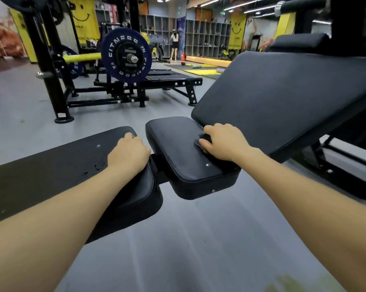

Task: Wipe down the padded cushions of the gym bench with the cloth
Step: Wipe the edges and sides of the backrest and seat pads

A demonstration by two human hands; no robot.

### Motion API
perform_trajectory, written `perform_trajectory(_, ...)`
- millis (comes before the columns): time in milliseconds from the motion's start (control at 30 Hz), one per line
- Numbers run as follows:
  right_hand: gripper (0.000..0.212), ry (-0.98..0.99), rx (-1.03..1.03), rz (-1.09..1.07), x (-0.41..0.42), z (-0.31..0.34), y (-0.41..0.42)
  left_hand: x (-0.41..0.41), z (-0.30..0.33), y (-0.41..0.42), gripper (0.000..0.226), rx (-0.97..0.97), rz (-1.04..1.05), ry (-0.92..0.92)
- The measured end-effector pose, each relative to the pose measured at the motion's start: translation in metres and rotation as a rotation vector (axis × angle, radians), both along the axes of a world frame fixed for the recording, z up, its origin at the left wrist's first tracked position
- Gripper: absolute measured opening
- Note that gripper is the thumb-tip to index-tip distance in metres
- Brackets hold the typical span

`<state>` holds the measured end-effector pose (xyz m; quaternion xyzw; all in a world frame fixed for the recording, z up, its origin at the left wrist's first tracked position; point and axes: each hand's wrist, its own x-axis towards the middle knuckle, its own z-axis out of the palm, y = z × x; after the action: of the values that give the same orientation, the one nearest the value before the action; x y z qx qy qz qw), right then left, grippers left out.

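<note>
Head view: a person wiped the small seat cushion point(178, 150) of a black gym bench.

The inclined back pad point(283, 98) rose toward 2 o'clock. At 3 o'clock the right hand point(222, 142) curled its fingers over a dark cloth point(202, 139) on the seat; at 9 o'clock the left hand point(128, 153), fingers curled, gripped the flat pad's point(51, 165) end. Overlapping strokes would likely suit. The grey floor point(19, 106) lay around; a weight plate point(125, 54) stood at 11 o'clock.
</note>
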<state>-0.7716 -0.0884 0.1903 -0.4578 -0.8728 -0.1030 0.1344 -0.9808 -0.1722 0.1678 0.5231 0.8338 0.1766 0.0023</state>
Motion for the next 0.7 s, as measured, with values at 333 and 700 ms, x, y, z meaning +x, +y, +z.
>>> perform_trajectory(333, 0.033, -0.024, -0.030, -0.125, 0.015, 0.004, -0.044, 0.001, -0.009, -0.041, 0.048, 0.019, -0.187, -0.085)
perform_trajectory(700, 0.030, 0.009, -0.036, 0.080, -0.033, 0.002, -0.088, 0.004, -0.011, -0.047, 0.047, 0.058, -0.156, -0.091)
